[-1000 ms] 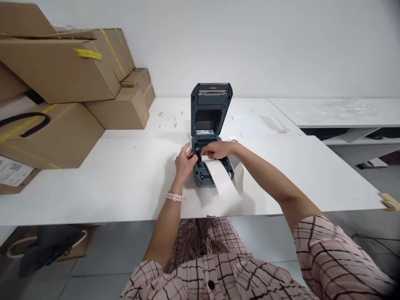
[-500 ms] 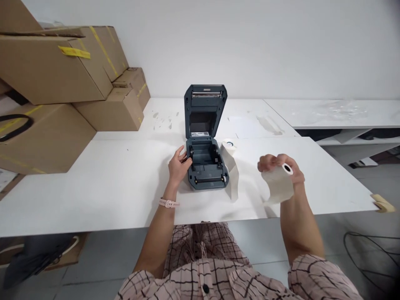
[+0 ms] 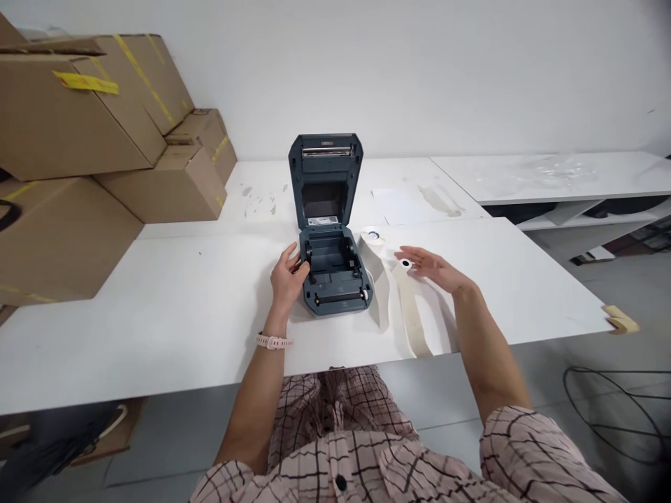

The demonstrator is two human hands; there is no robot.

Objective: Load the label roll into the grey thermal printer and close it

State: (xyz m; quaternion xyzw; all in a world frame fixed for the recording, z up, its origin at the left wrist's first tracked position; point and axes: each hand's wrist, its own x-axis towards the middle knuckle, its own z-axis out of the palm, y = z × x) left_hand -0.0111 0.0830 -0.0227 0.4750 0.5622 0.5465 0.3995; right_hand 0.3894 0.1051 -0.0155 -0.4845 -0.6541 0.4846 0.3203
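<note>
A dark label printer (image 3: pixel 331 281) stands on the white table with its lid (image 3: pixel 325 178) raised and its roll bay unfilled. My left hand (image 3: pixel 287 278) grips the printer's left side, thumb on the rim. To the right of the printer, a small label roll (image 3: pixel 405 265) rests on the table, its loose strip trailing towards the front edge. Just beside this roll is my right hand (image 3: pixel 433 269), open with fingers stretched out and apparently holding nothing. Between the printer and that roll stands a larger label roll (image 3: pixel 372 241), its strip hanging forward.
Cardboard boxes (image 3: pixel 120 147) are stacked at the left of the table (image 3: pixel 199 328). Behind the rolls lies a white sheet (image 3: pixel 395 206). Clear plastic (image 3: pixel 560 170) lies on the shelf unit at the right. Black cables (image 3: pixel 618 412) loop on the floor.
My right hand has taken the small roll out of the printer, carried it right, and let it go on the table by the larger roll. My left hand has stayed at the printer.
</note>
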